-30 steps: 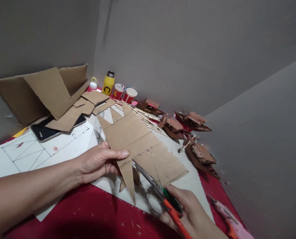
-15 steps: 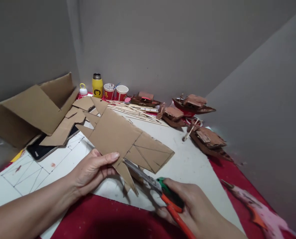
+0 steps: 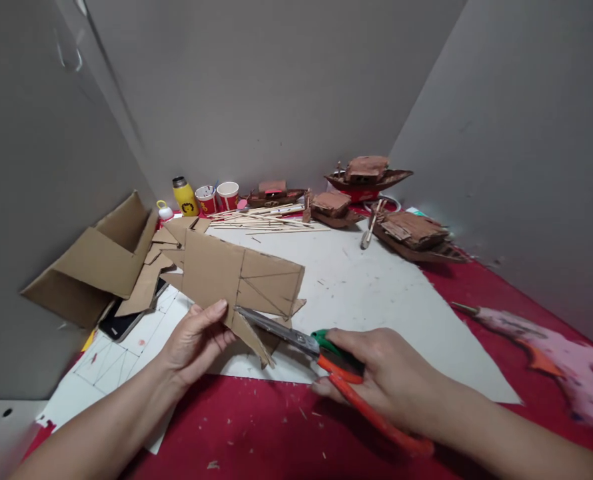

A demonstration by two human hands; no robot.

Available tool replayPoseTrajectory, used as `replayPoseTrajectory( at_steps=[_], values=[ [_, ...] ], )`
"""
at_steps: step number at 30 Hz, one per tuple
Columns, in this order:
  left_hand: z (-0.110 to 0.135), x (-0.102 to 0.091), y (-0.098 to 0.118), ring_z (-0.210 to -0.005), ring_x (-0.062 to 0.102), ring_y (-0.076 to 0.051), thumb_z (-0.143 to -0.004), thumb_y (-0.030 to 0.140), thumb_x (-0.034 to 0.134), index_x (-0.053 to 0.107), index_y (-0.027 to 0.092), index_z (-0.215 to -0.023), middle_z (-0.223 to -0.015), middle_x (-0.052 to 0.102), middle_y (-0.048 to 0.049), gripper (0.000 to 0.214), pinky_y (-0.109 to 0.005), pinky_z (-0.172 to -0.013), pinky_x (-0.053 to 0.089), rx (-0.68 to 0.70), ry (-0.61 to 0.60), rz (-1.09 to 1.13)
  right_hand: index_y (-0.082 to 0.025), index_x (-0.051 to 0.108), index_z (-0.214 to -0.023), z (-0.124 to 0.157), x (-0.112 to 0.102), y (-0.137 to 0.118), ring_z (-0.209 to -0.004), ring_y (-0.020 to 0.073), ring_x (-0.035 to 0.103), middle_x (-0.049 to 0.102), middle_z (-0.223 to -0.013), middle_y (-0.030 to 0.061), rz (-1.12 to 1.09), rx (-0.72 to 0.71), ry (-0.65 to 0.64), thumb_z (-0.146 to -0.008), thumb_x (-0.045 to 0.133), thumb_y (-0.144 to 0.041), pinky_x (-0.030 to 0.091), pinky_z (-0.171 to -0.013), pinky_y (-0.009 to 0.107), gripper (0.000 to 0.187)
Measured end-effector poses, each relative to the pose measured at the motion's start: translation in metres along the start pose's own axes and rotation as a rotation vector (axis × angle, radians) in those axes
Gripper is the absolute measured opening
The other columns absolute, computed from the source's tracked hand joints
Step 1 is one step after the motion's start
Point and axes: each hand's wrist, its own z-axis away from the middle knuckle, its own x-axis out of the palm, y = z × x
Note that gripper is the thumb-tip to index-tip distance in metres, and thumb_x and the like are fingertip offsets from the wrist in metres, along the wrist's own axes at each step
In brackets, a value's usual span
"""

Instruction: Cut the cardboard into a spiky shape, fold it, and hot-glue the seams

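My left hand pinches the lower edge of a flat cardboard piece, thumb on top and fingers beneath. Black pencil or pen lines cross the right part of the cardboard. In my right hand are scissors with orange and green handles. Their blades reach into a cut close to my left thumb, and a narrow cardboard strip hangs down below them. Part of the lower blade is hidden by the cardboard.
An open cardboard box and a dark phone lie left. At the back stand a yellow bottle, paper cups and thin wooden sticks. Several model boats sit back right; a pink glue gun lies right.
The camera view has shifted and tilted. The cardboard appears turned a little and lower left in the picture. Both hands keep their hold, and the blades stay in the cut.
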Motion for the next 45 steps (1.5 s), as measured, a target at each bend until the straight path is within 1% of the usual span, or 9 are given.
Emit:
replayPoseTrajectory(
  at_steps=[13,19,22,27,31,34,38,42,45],
  values=[
    [0.004,0.003,0.001,-0.074,0.071,-0.014,-0.074,0.011,0.074,0.068,0.013,-0.082,-0.082,0.077,-0.0034,0.01,-0.024,-0.073,0.06,-0.023,0.041,0.055,-0.021,0.052,-0.066,0.0,0.01,0.004,-0.041,0.0157,0.054,0.057,-0.05,0.0,0.14,-0.168,0.204,-0.088,0.053,-0.055,0.03,-0.045,0.027,0.04],
    [0.01,0.008,0.005,-0.046,0.062,-0.01,-0.074,0.01,0.07,0.067,0.011,-0.072,-0.062,0.071,-0.0031,0.004,-0.017,-0.044,0.053,-0.114,0.007,0.088,-0.022,0.049,-0.064,-0.002,0.005,0.008,-0.043,0.0165,0.053,0.055,-0.051,0.0012,0.347,-0.309,0.358,-0.091,0.052,-0.047,0.027,-0.048,0.031,0.037],
    [0.012,0.01,0.006,-0.045,0.062,-0.011,-0.069,0.008,0.073,0.066,0.01,-0.068,-0.057,0.068,-0.0031,0.007,-0.016,-0.039,0.049,-0.142,0.005,0.105,-0.022,0.049,-0.065,-0.004,0.0,0.009,-0.043,0.0163,0.05,0.054,-0.051,0.0012,0.381,-0.349,0.425,-0.092,0.05,-0.052,0.028,-0.049,0.031,0.04],
    [0.017,0.013,0.005,-0.048,0.064,-0.011,-0.067,0.004,0.073,0.068,0.008,-0.074,-0.06,0.07,-0.0035,0.01,-0.016,-0.044,0.052,-0.123,0.015,0.128,-0.021,0.049,-0.066,-0.005,-0.009,0.012,-0.045,0.0145,0.047,0.052,-0.052,-0.0003,0.376,-0.43,0.498,-0.096,0.046,-0.051,0.031,-0.051,0.03,0.042],
    [0.025,0.017,0.001,-0.046,0.061,-0.009,-0.067,0.001,0.071,0.066,0.009,-0.071,-0.059,0.069,-0.0015,0.01,-0.02,-0.057,0.058,-0.082,0.01,0.126,-0.019,0.051,-0.067,-0.006,-0.012,0.016,-0.046,0.0142,0.046,0.051,-0.053,-0.001,0.384,-0.485,0.482,-0.096,0.049,-0.046,0.031,-0.052,0.03,0.04],
    [0.028,0.017,0.0,-0.043,0.059,-0.008,-0.068,0.004,0.072,0.063,0.012,-0.067,-0.055,0.065,0.0012,0.013,-0.019,-0.054,0.056,-0.072,-0.026,0.104,-0.019,0.051,-0.066,-0.008,-0.012,0.018,-0.046,0.0141,0.046,0.051,-0.053,-0.001,0.353,-0.5,0.458,-0.094,0.051,-0.045,0.03,-0.051,0.029,0.038],
    [0.019,0.011,0.006,-0.049,0.062,-0.011,-0.07,0.016,0.076,0.06,0.013,-0.07,-0.057,0.064,0.0005,0.016,-0.018,-0.046,0.052,-0.101,-0.07,0.032,-0.02,0.051,-0.063,-0.011,-0.009,0.022,-0.044,0.0127,0.046,0.051,-0.051,-0.0023,0.204,-0.368,0.347,-0.089,0.058,-0.048,0.031,-0.047,0.026,0.039],
    [0.014,0.007,0.019,-0.052,0.063,-0.013,-0.073,0.036,0.076,0.058,0.014,-0.068,-0.064,0.066,-0.0028,0.028,-0.022,-0.047,0.053,-0.111,-0.09,-0.189,-0.02,0.049,-0.063,-0.013,-0.007,0.028,-0.046,0.0103,0.043,0.049,-0.052,-0.0053,-0.093,0.008,0.174,-0.08,0.064,-0.048,0.034,-0.047,0.021,0.036],
    [0.022,0.006,0.026,-0.063,0.064,-0.015,-0.083,0.038,0.067,0.057,0.016,-0.067,-0.072,0.067,-0.0043,0.029,-0.025,-0.06,0.055,0.203,-0.055,-0.624,-0.02,0.044,-0.063,-0.014,-0.008,0.029,-0.052,0.0106,0.037,0.041,-0.054,-0.0064,-0.254,0.216,0.1,-0.079,0.062,-0.05,0.033,-0.049,0.021,0.038]
  ],
)
